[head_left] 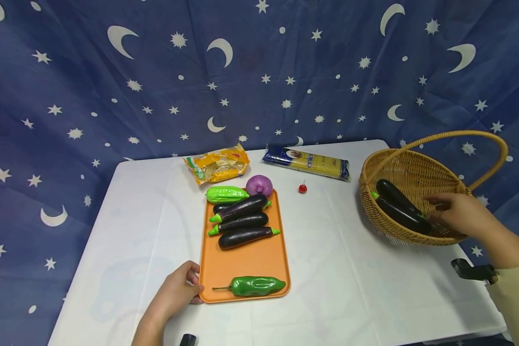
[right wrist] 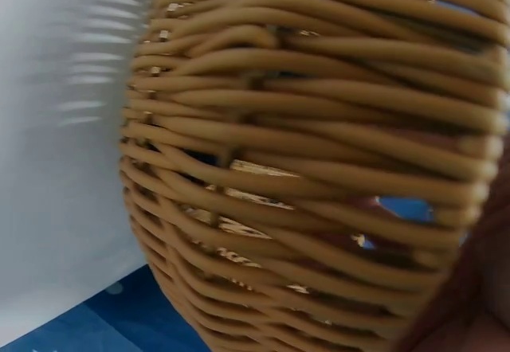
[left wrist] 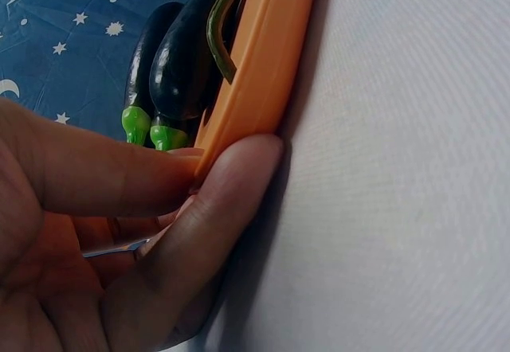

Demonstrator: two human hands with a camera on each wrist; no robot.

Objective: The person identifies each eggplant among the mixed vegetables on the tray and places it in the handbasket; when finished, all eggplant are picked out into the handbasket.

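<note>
At the near left corner of the orange tray (head_left: pixel 242 262), my left hand (head_left: pixel 178 287) pinches the rim between thumb and fingers; the left wrist view shows this grip close up. Several dark eggplants (head_left: pixel 243 222) lie across the tray's far half, and a long green pepper (head_left: pixel 257 286) lies along its near end. My right hand (head_left: pixel 464 214) reaches over the wicker basket (head_left: pixel 415 161), its fingers spread beside two eggplants (head_left: pixel 397 198) inside. No hold on either eggplant shows. In the right wrist view the basket's woven wall (right wrist: pixel 319 145) hides most of that hand.
A ridged green gourd (head_left: pixel 227 194) and a purple onion (head_left: pixel 259 185) sit at the tray's far end. Behind are a yellow food bag (head_left: pixel 219 165) and a pasta packet (head_left: pixel 307 162). A small red item (head_left: pixel 302 188) lies right of the tray. The basket handle (head_left: pixel 450 134) arches high.
</note>
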